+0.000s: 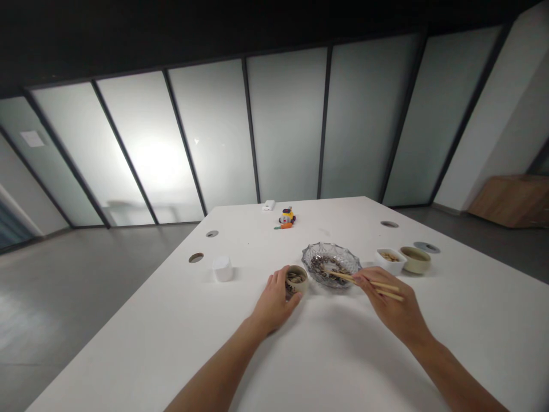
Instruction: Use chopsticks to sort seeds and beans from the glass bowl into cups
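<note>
Looking down from my head camera, I am wrapping my left hand (274, 300) around the small cup (295, 280), fingers curled against its near side to steady it on the table (171, 326); the cup is sitting just left of the glass dish (331, 264), close to it, though I cannot tell whether they touch, and there is something dark and pale inside it. My right hand (392, 303) is clamped on the chopsticks (364, 283), fingers closed around their back ends, and the tips are reaching into the near side of the dish among the dark bits lying there. Whether the tips are already pinching a piece is too small to make out. I judge I am in the picking step, working between dish and cup. The next move, as I read it, calls for a firm, even squeeze on the sticks and a short, level carry leftward while my left hand keeps the cup from sliding. Right of the dish a white square bowl (390, 260) and a green bowl (415, 259) are standing side by side; left of the dish, beyond the cup, a white tub (223, 269); behind the dish, well apart, a small toy (286, 217).
</note>
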`<state>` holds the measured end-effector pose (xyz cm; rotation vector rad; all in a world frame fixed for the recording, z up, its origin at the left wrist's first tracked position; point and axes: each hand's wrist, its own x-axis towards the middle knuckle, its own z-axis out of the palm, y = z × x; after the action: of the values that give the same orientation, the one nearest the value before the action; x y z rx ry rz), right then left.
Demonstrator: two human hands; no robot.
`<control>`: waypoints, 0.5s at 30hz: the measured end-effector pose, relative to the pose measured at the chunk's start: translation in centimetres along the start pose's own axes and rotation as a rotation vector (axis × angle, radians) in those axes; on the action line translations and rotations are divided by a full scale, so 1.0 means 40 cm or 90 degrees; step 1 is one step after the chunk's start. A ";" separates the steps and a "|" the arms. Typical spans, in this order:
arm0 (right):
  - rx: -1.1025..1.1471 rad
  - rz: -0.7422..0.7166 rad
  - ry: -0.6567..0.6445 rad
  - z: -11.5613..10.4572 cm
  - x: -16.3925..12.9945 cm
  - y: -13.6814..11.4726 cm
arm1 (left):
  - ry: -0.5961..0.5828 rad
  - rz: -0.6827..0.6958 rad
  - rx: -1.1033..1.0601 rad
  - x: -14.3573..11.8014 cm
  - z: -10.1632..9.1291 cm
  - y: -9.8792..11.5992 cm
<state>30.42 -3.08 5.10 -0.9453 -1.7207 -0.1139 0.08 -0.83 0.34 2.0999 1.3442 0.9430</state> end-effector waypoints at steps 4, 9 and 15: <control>0.007 0.012 -0.011 0.003 -0.002 0.002 | 0.004 0.003 -0.003 0.000 0.000 -0.001; 0.018 0.036 0.013 0.001 -0.001 0.003 | 0.004 0.006 -0.005 0.000 0.000 0.000; 0.059 0.058 -0.005 0.005 -0.003 -0.001 | 0.008 0.009 -0.008 0.000 -0.002 0.000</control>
<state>30.26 -3.06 4.93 -0.9552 -1.6724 0.0297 0.03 -0.85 0.39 2.1009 1.3278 0.9685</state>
